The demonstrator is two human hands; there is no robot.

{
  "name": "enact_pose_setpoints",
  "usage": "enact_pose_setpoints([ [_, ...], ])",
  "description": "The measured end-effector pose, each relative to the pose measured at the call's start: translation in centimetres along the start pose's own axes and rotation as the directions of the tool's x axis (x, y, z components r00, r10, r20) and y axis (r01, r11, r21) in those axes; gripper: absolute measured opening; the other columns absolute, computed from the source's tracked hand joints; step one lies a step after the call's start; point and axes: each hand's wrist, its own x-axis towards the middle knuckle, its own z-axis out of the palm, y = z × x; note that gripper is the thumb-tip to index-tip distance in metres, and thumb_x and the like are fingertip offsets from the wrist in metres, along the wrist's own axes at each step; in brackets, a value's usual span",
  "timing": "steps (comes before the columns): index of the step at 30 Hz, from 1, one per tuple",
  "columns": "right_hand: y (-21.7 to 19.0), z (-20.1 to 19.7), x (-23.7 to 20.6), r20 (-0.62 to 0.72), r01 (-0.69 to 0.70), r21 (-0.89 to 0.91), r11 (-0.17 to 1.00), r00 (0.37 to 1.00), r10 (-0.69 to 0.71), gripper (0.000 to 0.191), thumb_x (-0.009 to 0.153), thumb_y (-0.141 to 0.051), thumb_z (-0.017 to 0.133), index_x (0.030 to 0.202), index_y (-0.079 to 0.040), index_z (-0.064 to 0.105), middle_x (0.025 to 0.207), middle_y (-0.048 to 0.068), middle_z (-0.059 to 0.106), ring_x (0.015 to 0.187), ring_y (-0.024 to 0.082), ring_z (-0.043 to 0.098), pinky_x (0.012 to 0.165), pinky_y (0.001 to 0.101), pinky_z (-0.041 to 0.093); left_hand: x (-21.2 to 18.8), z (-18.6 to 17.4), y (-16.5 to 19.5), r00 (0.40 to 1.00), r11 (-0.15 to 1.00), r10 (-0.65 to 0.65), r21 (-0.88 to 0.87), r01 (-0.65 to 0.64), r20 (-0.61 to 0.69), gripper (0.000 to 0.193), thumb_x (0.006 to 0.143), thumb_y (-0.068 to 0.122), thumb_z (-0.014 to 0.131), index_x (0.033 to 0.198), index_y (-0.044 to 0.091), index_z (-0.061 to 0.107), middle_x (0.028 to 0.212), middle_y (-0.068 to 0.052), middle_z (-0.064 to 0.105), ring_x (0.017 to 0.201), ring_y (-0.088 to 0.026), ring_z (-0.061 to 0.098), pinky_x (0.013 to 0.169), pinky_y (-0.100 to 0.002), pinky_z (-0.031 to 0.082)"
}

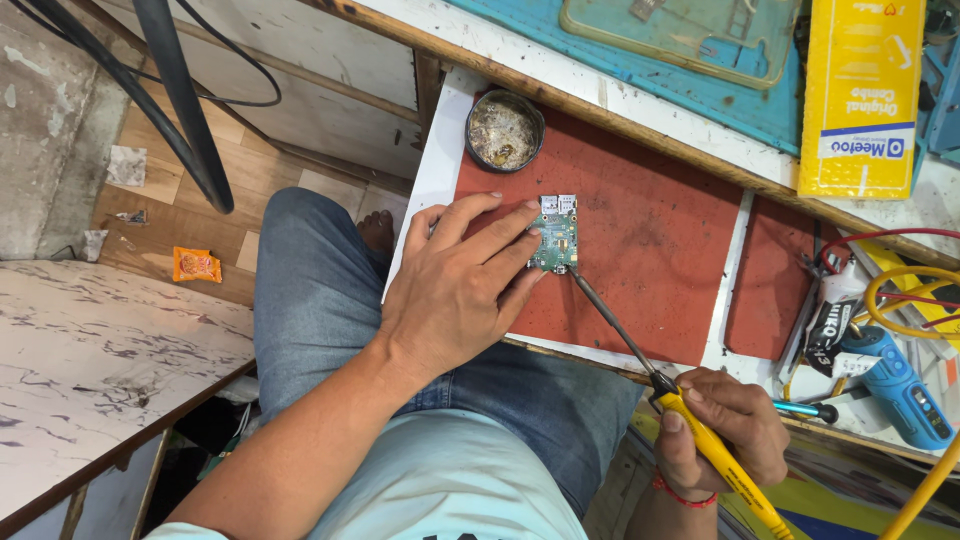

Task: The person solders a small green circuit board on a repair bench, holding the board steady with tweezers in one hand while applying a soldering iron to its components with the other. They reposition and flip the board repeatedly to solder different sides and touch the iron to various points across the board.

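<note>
White tray (430, 180) bears red mat (650, 250); round tin (504, 130) on it.

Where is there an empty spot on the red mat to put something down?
The red mat is bare right of the circuit board, up to the white strip. The smaller red patch is bare too. The far right is crowded with cables and tools.

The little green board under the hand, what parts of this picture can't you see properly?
Head view only:
- Green circuit board: its left edge is hidden under the left hand's fingers; its parts are too small to tell.
- Soldering iron: the yellow handle is cut off by the bottom edge and partly wrapped by the right hand.
- Round tin: contents too blurred to name.
</note>
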Motion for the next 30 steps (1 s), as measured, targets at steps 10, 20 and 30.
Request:
enact_pose_setpoints([
  [10, 0.11, 0.27, -0.4, -0.01, -0.01, 0.008, 1.0, 1.0, 0.01, 0.023, 0.095, -0.016, 0.076, 0.098, 0.003, 0.065, 0.086, 0.014, 0.062, 0.069, 0.018, 0.068, 0.068, 0.0345, 0.065, -0.24, 0.08, -0.35, 1.0, 1.0, -0.005, 0.002, 0.005, -0.003, 0.029, 0.091, 0.025, 0.076, 0.114, 0.007, 0.077, 0.134, -0.002, 0.068, 0.127, -0.028, 0.055, 0.105, -0.047, 0.039],
  [20, 0.56, -0.07, -0.59, -0.001, 0.009, 0.006, 1.0, 1.0, -0.009, 0.023, 0.093, -0.016, 0.076, 0.097, 0.004, 0.065, 0.084, 0.014, 0.062, 0.068, 0.019, 0.068, 0.067, 0.0338, 0.064, -0.31, 0.5, 0.01, 1.0, 1.0, -0.001, 0.008, 0.001, -0.004, 0.029, 0.091, 0.024, 0.076, 0.114, 0.007, 0.077, 0.133, -0.003, 0.068, 0.128, -0.028, 0.055, 0.106, -0.047, 0.039],
  [30, 0.5, -0.01, -0.23, 0.0, 0.001, 0.016, 1.0, 1.0, -0.001, 0.022, 0.093, -0.014, 0.075, 0.098, 0.004, 0.065, 0.085, 0.014, 0.062, 0.067, 0.019, 0.068, 0.066, 0.0336, 0.064, -0.14, 0.75, 0.02, 1.0, 1.0, -0.005, 0.002, 0.005, -0.007, 0.029, 0.091, 0.025, 0.076, 0.114, 0.007, 0.077, 0.133, -0.003, 0.068, 0.127, -0.028, 0.055, 0.106, -0.047, 0.039],
])
